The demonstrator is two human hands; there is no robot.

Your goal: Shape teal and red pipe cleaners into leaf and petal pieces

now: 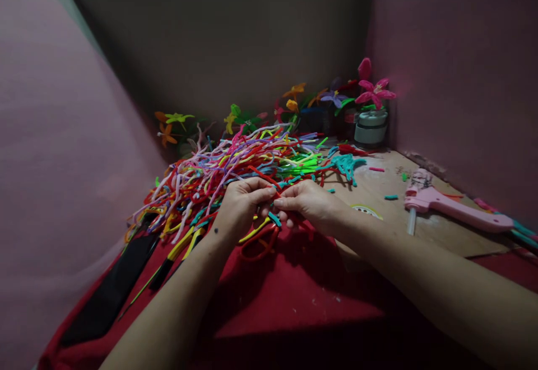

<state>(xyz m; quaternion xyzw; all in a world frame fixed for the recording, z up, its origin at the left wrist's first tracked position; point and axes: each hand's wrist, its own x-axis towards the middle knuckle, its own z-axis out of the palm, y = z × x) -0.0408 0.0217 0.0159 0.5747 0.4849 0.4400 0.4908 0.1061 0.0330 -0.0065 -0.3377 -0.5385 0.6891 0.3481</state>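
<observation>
My left hand (245,199) and my right hand (309,204) meet over the front of the table. Each has its thumb and fingertips pinched on a thin red pipe cleaner (277,194), most of it hidden by the fingers. Just beneath them lie a short teal piece (274,220) and a red-handled pair of scissors (259,244), partly covered. Close behind my hands spreads a large heap of pipe cleaners (227,160) in pink, purple, red, yellow and other colours.
A pink glue gun (462,210) rests on a board (390,182) at the right, near small teal offcuts. Pipe-cleaner flowers (375,92) line the back wall, by a grey-green container (370,129). On the red cloth (294,297), a black flat object (111,288) lies left.
</observation>
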